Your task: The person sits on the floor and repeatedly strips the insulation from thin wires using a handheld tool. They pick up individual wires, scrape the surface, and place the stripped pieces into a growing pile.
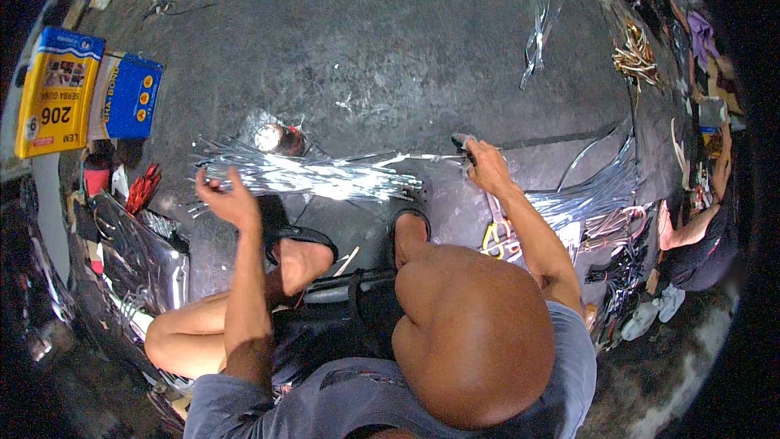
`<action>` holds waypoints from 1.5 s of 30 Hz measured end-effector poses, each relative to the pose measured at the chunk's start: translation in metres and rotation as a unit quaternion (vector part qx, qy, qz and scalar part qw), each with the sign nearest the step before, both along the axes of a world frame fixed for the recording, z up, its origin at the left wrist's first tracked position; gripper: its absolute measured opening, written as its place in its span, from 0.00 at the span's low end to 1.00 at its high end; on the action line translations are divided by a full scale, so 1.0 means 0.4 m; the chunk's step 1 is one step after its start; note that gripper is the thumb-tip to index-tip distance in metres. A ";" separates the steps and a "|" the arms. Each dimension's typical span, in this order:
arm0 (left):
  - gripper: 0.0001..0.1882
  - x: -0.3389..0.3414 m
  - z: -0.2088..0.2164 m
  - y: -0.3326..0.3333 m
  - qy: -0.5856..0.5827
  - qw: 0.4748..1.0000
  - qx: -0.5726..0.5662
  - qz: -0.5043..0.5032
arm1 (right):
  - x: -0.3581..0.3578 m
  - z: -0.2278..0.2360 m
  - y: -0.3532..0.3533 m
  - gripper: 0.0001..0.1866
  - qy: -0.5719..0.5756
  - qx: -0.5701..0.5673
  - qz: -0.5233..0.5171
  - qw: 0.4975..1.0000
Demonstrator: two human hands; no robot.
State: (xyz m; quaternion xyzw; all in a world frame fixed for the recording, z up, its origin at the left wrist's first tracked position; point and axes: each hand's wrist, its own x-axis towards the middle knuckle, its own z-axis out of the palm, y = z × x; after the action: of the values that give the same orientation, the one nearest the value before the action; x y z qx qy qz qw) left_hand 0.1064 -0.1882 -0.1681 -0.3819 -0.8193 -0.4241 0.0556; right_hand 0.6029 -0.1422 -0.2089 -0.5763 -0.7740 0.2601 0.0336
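A bundle of shiny silver strips (325, 177) lies across the floor in front of my feet. My left hand (229, 199) is at the bundle's left end, palm up, fingers apart and holding nothing that I can see. Beyond the bundle's right end, my right hand (489, 169) is closed on a small dark grey object (463, 143), whose kind I cannot make out. A thin pale strip (431, 158) runs from the bundle toward that hand; whether the fingers grip it is unclear. Just behind the bundle is a small round tin (291, 141) with a bright top.
Yellow-handled scissors (494, 237) lie below my right forearm. More grey strips (593, 183) and pinkish strips (613, 229) are at the right, near another person's leg (686, 228). A yellow can (61, 97) and red strips (143, 189) are at the left. Brown strips (636, 57) lie far right.
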 end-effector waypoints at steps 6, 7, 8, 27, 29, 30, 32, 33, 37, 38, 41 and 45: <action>0.08 0.394 0.072 -0.056 -0.266 0.885 -0.100 -0.367 | 0.002 0.100 0.031 0.18 0.164 -0.043 -0.170 0.971; 0.10 0.453 0.081 -0.048 -0.302 0.859 -0.133 -0.391 | -0.014 0.128 0.034 0.16 0.193 -0.025 -0.193 0.962; 0.12 0.499 0.089 -0.031 -0.345 0.825 -0.180 -0.411 | -0.031 0.157 0.035 0.16 0.220 -0.027 -0.198 0.955; 0.10 0.593 0.152 0.070 -0.675 0.524 -0.152 -0.496 | -0.192 0.149 0.081 0.16 0.201 0.202 -0.306 0.908; 0.17 0.584 0.172 0.054 -0.589 0.525 -0.126 -0.601 | -0.152 0.150 0.117 0.17 0.194 0.198 -0.365 0.889; 0.19 0.577 0.181 0.056 -0.560 0.522 -0.136 -0.628 | -0.132 0.159 0.134 0.16 0.188 0.246 -0.344 0.886; 0.25 0.564 0.201 0.068 -0.498 0.520 -0.151 -0.677 | -0.117 0.187 0.172 0.15 0.210 0.340 -0.305 0.864; 0.31 0.568 0.210 0.089 -0.496 0.532 -0.198 -0.656 | -0.104 0.218 0.165 0.14 0.369 0.088 -0.415 0.827; 0.30 0.585 0.248 0.166 -0.465 0.619 -0.247 -0.582 | -0.117 0.346 0.154 0.18 0.469 -0.002 -0.311 0.826; 0.29 0.591 0.254 0.191 -0.560 0.577 -0.217 -0.554 | -0.129 0.369 0.148 0.18 0.444 0.006 -0.298 0.845; 0.22 0.592 0.269 0.226 -0.686 0.563 -0.022 -0.461 | -0.156 0.398 0.138 0.18 0.422 0.005 -0.241 0.874; 0.14 0.541 0.269 0.245 -0.659 0.649 0.022 -0.379 | -0.169 0.365 0.139 0.20 0.445 0.062 -0.227 0.864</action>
State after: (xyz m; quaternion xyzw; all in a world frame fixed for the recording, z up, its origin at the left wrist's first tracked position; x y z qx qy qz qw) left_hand 0.3229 -0.0904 -0.0603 -0.2774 -0.4145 -0.5665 -0.6560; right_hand 0.5354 -0.0868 -0.0628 -0.5558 -0.5396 0.4253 0.4680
